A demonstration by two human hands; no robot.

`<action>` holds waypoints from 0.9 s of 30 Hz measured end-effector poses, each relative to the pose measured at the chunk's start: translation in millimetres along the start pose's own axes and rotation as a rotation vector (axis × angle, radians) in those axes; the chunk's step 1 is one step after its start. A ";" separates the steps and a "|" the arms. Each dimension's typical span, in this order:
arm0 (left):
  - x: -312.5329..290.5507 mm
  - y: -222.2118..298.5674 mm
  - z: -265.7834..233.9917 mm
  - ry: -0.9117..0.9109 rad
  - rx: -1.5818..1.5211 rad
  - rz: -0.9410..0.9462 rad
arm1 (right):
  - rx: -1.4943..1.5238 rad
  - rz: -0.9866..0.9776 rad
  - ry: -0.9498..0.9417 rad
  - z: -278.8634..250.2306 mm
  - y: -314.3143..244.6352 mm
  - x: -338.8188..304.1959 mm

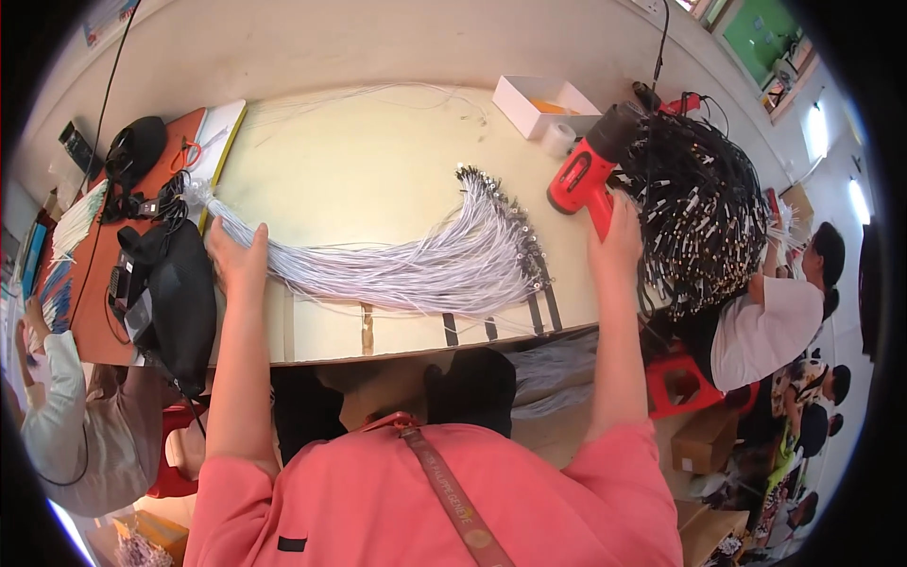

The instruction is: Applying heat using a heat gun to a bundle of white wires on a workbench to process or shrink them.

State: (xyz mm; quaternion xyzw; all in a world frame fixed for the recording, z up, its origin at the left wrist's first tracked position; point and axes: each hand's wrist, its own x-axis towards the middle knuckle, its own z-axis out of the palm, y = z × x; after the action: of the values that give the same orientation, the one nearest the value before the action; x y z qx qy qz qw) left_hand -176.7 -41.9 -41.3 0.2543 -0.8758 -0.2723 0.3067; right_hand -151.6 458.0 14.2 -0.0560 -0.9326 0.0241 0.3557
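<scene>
A long bundle of thin white wires (378,269) lies across the table, its dark-tipped ends fanned out on the right. My left hand (238,257) rests at the bundle's narrow left end, thumb and fingers spread apart with wires showing between them. Around the handle of a red heat gun (578,180) my right hand (618,234) is closed. The gun's dark nozzle points up and away, beside a large heap of black cables (704,208) with metal-tipped ends.
A white box (543,102) and a tape roll (558,140) stand at the back right. Orange-handled pliers (186,156) and black bags (179,293) lie on the left. Co-workers sit close on both sides, one in a white shirt (770,326) at right. A cord hangs near the heat gun.
</scene>
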 end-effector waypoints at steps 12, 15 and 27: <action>34.9 10.3 10.7 0.026 -0.487 -0.121 | 0.436 0.105 -0.097 -138.5 12.2 -184.5; 28.9 61.7 -26.7 -0.030 -1.158 -0.051 | 0.482 0.240 -0.098 -150.8 28.0 -202.7; -74.0 386.7 -244.9 -0.068 -1.761 0.703 | 0.869 0.187 -0.088 -180.0 -17.0 -178.4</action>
State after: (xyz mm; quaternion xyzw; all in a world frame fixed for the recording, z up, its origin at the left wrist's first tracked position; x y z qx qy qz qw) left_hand -68.4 204.1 336.5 -0.3547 -0.3906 -0.7343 0.4270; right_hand 99.0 420.4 32.0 0.0156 -0.8411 0.4482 0.3024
